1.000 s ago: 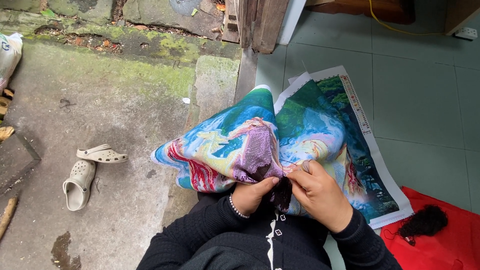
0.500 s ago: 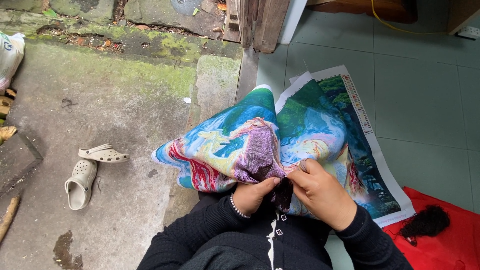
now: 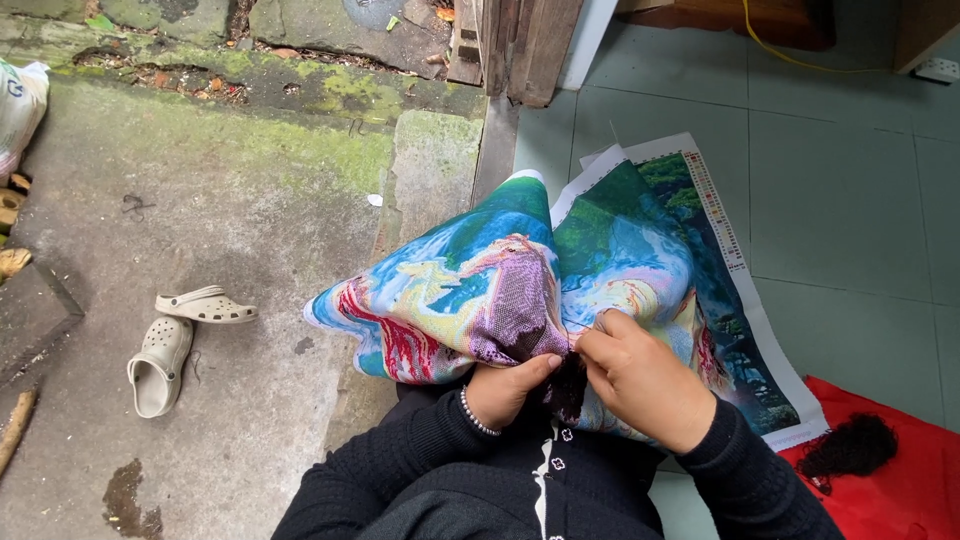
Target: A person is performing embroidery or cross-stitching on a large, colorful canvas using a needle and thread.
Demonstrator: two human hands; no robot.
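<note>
A person in a black cardigan works on a large colourful needlework canvas draped over the lap, at the centre of the view. The left hand clenches a gathered purple fold of the canvas from beneath, thumb on top. The right hand, just beside it at 3 o'clock, pinches its fingers at the fold; whether they hold a needle cannot be told. Compared with a second ago, both hands sit in nearly the same spot and the cloth lies the same, suggesting slow, close stitching. A pair of pale clogs lies at 9 o'clock on the concrete; a red cloth with a dark tuft sits at 4 o'clock.
</note>
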